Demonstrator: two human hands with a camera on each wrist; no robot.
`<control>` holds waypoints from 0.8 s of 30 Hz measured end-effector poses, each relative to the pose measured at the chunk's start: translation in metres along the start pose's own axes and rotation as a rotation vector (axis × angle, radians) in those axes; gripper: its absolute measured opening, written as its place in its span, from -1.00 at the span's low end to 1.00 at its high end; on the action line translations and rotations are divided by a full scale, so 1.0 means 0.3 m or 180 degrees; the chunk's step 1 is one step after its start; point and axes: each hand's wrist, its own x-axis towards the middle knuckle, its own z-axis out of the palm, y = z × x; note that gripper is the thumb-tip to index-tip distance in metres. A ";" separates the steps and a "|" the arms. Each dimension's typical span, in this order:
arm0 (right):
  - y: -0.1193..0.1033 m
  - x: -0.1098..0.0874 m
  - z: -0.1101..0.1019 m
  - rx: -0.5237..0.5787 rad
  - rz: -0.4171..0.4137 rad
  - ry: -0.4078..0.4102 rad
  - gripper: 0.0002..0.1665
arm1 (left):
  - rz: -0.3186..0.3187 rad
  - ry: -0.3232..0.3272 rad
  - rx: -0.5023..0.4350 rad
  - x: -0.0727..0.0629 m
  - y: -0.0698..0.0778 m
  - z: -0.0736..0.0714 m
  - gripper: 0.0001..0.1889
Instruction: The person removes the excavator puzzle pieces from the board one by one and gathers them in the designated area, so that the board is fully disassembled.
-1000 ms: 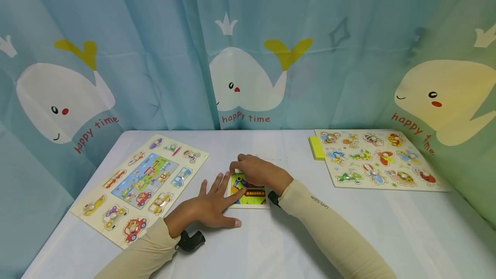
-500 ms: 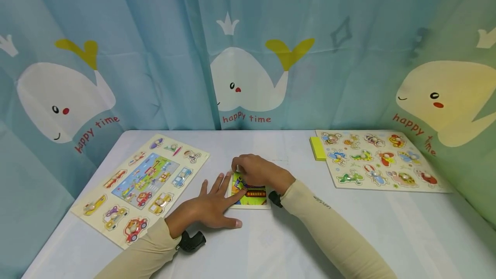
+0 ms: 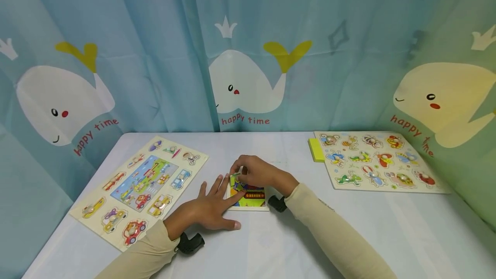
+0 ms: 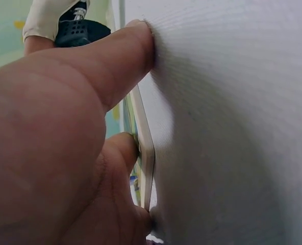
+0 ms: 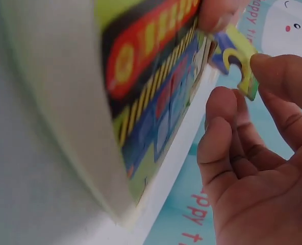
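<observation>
A small jigsaw puzzle (image 3: 255,201) with a digger-like vehicle picture lies in a pale frame at the table's middle. Spread across its left side is my left hand (image 3: 211,211), forefinger on the picture and thumb on the cloth. My right hand (image 3: 260,173) pinches a yellow, green and blue puzzle piece (image 5: 245,48) at the far left corner. In the right wrist view the piece is tilted up out of the puzzle surface, near a left fingertip (image 5: 217,13). The left wrist view shows the frame's edge (image 4: 145,148) beside my fingers.
To the left lies a large vehicle peg board (image 3: 186,203), angled. An insect peg board (image 3: 372,158) stands at the back right, partly over a yellow block (image 3: 316,150). A blue whale-print curtain (image 3: 248,12) hangs behind the table.
My right fingers have drawn the corner piece up and tilted it, so its yellow-green face now shows. The left hand has stayed in place on the puzzle.
</observation>
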 end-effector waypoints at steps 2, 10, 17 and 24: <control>-0.002 0.001 0.007 0.0035 -0.0015 -0.0006 -0.81 | -0.0002 -0.0006 -0.0007 0.001 -0.001 0.000 -0.12; 0.015 -0.032 -0.017 0.0110 0.0091 0.0422 -0.78 | -0.0001 0.0030 0.0055 0.000 -0.002 0.004 -0.11; 0.055 -0.094 -0.063 0.0191 0.0384 0.0634 -0.78 | -0.0057 0.0024 0.0033 0.001 0.002 0.010 -0.11; 0.096 -0.146 -0.098 0.0208 0.0522 0.0803 -0.79 | -0.0072 0.0032 0.0002 -0.001 0.005 0.010 -0.11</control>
